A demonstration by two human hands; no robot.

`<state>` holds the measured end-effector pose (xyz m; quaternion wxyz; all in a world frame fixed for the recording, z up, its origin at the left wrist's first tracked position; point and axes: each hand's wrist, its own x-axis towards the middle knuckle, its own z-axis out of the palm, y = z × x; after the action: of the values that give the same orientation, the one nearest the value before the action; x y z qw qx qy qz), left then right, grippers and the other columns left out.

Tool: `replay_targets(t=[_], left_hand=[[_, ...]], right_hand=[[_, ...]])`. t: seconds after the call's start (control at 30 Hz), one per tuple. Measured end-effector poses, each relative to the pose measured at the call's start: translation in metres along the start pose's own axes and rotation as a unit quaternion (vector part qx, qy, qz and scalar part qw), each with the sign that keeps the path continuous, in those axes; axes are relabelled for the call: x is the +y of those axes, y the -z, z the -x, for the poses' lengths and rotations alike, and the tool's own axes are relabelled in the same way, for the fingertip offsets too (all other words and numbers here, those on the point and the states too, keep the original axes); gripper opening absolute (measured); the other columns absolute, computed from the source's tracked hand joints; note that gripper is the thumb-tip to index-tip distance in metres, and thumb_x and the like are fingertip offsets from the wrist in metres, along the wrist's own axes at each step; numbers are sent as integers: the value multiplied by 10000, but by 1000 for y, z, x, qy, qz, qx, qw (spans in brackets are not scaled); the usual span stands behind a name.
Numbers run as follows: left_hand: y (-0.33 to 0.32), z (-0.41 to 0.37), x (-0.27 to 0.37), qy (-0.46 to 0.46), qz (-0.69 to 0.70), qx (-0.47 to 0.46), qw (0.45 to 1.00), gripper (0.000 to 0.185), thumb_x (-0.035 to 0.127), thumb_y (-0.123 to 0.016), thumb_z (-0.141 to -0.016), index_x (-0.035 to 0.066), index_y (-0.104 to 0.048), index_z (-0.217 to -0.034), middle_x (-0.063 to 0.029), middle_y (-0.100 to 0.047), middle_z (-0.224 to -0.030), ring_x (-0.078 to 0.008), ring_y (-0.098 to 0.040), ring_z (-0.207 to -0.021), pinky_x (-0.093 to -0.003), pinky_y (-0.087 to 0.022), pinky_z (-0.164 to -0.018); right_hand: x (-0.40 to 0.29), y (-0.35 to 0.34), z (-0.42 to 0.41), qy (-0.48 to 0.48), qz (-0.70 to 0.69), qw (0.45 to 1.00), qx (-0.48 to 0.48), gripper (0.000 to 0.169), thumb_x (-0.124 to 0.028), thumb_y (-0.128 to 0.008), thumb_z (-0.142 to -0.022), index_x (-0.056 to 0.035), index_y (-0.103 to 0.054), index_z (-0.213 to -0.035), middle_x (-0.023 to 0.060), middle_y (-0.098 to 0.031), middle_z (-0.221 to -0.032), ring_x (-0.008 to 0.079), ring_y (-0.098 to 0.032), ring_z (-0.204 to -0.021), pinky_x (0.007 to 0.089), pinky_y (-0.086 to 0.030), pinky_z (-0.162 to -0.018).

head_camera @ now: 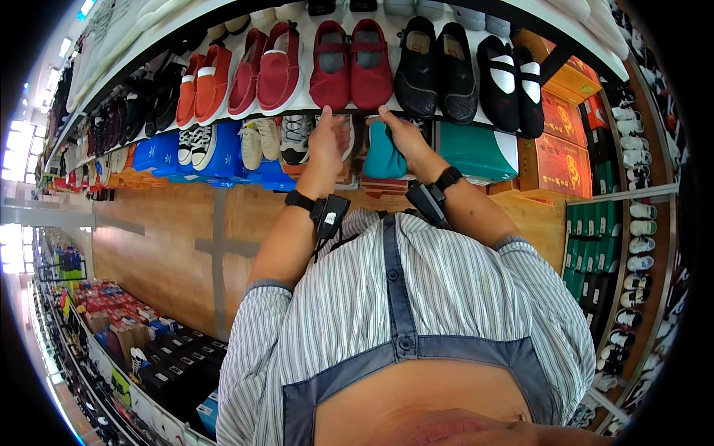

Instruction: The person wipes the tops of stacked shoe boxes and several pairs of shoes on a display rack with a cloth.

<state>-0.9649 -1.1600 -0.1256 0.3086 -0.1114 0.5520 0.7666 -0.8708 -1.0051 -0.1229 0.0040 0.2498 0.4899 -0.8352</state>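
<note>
A pair of red Mary Jane shoes [370,72] stands toes outward at the front of the white display shelf [304,106]. My left hand [329,142] is at the shelf's front edge, just below the toe of the left red shoe. Its thumb points up, apart from the slightly blurred fingers, and nothing shows in it. Below the other shoe's toe, my right hand [407,136] grips a folded teal cloth [385,153], which hangs under the edge. The right thumb reaches up to the shelf edge; whether either thumb touches a shoe is unclear.
Red loafers [279,75], orange loafers [212,83] and black shoes [415,69] flank the red pair. Beneath are sneakers [295,136], blue shoeboxes [226,153] and a green shoebox [477,150]. Orange-red boxes [558,161] are stacked at right. Wooden floor [162,245] lies behind.
</note>
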Motion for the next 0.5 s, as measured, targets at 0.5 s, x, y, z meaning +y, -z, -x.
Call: replay_targets(t=[0.5], left_hand=[[-5, -14, 12, -38, 8, 51, 998, 270, 357, -651, -901, 94, -593, -882, -22, -616, -743, -108, -522, -607, -248, -416, -538]], right_hand=[[-11, -19, -25, 0, -39, 999, 22, 416, -437, -653, -902, -22, -639, -928, 51, -644, -796, 159, -617, -660, 311, -534, -602]])
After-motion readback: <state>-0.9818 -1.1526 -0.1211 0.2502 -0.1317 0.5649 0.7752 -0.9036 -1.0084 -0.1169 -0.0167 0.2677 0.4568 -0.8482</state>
